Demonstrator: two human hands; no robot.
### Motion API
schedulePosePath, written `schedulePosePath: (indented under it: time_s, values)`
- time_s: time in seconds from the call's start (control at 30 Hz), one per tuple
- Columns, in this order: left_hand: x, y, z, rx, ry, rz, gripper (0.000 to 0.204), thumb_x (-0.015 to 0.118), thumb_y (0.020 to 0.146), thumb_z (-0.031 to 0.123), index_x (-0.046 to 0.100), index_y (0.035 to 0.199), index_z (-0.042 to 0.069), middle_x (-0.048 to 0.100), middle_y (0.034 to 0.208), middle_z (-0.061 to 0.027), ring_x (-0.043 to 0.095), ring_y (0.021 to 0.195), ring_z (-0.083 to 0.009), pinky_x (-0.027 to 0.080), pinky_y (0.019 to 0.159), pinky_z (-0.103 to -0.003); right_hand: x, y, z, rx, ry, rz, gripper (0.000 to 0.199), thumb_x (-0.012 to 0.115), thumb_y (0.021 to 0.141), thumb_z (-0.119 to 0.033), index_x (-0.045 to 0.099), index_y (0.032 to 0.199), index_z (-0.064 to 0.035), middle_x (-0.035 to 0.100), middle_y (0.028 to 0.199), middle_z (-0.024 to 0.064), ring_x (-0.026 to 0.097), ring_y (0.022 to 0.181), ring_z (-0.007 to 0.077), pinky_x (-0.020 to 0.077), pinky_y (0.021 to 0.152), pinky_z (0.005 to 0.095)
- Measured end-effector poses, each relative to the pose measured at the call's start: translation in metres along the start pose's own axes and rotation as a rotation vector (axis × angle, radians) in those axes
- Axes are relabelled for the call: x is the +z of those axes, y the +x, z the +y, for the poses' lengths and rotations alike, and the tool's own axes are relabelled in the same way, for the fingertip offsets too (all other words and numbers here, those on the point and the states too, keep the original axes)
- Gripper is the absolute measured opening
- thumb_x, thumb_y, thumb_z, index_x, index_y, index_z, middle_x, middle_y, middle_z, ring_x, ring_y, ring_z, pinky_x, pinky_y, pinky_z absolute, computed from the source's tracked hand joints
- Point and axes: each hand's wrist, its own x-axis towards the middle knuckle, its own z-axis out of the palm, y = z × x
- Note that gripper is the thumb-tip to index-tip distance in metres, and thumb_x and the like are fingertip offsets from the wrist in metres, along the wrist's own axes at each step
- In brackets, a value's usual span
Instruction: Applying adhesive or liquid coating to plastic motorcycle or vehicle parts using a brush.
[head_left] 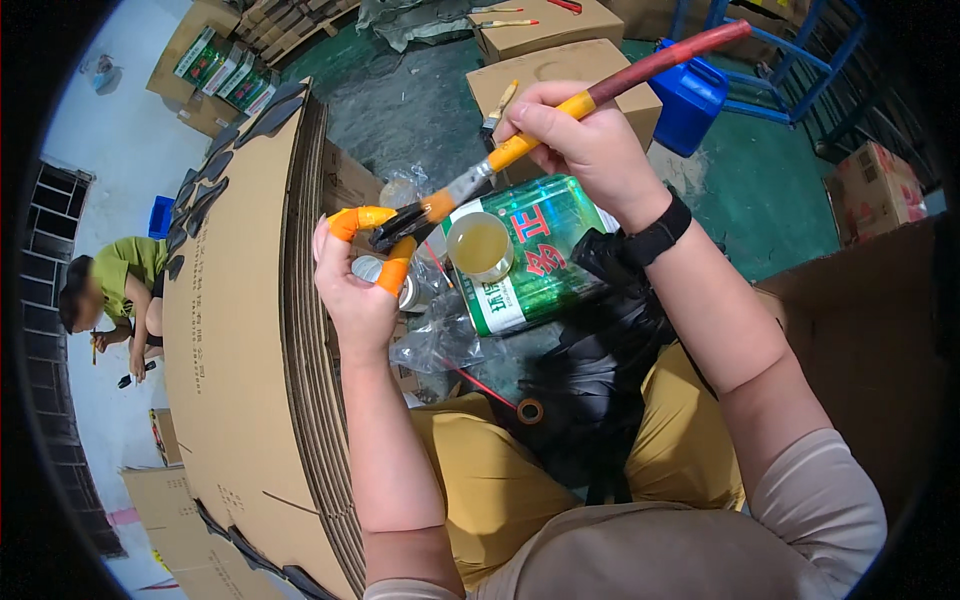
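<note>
Green labelled tin (pixel 530 262), brown cartons (pixel 560 75) behind

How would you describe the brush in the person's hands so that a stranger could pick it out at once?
Start at the tall stack of cardboard sheets, then look right to the green tin. Above it, the right hand holds a paintbrush. Unlike the small brush on the box behind, it has a long orange-and-red handle.

A packing workshop: stacked cardboard sheets (pixel 250 330), cartons (pixel 560 75), concrete floor (pixel 400 110).

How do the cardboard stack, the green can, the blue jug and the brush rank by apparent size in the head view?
1. cardboard stack
2. green can
3. brush and blue jug: unsure; the jug is farther away and the brush is long but thin.
</note>
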Motion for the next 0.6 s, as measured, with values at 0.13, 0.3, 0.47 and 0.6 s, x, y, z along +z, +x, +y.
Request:
schedulePosePath:
  time_s: [0.13,0.3,0.47,0.6]
  values:
    - [-0.003,-0.001,-0.002,0.002,-0.028,0.011,0.034,0.072,0.061,0.001,0.060,0.092,0.001,0.056,0.093,-0.0107,0.051,0.091,-0.0264,0.035,0.094,-0.035,0.001,-0.002,-0.007,0.011,0.094,0.039,0.020,0.059,0.086,-0.021,0.064,0.076,-0.0039,0.058,0.067,-0.0020,0.046,0.051,0.0019,0.0346,0.044,0.0167]
    - [-0.004,-0.003,-0.001,-0.011,-0.030,-0.015,0.035,0.072,0.061,0.000,0.060,0.094,0.000,0.056,0.095,-0.0107,0.052,0.094,-0.0262,0.033,0.096,-0.037,0.018,-0.005,-0.020,-0.013,0.202,-0.015,0.021,0.056,0.088,-0.021,0.063,0.081,-0.0029,0.060,0.071,0.0011,0.047,0.053,0.0029,0.0360,0.046,0.0160]
    - [-0.012,-0.005,0.003,-0.028,-0.223,-0.037,0.043,0.067,0.070,-0.004,0.053,0.111,0.000,0.059,0.104,-0.0085,0.056,0.097,-0.0170,0.043,0.089,-0.030,0.001,0.001,0.001,0.032,0.153,-0.009,0.021,0.056,0.087,-0.021,0.063,0.081,-0.0032,0.058,0.069,-0.0002,0.046,0.054,0.0023,0.0353,0.047,0.0155]
    - [-0.021,-0.008,0.002,-0.021,-0.376,0.009,0.040,0.065,0.074,-0.004,0.052,0.112,-0.001,0.059,0.104,-0.0098,0.058,0.095,-0.0183,0.046,0.087,-0.030,-0.014,0.002,0.009,0.059,0.096,0.093,0.021,0.057,0.086,-0.023,0.063,0.076,-0.0049,0.055,0.064,-0.0024,0.045,0.051,0.0018,0.0337,0.045,0.0158]
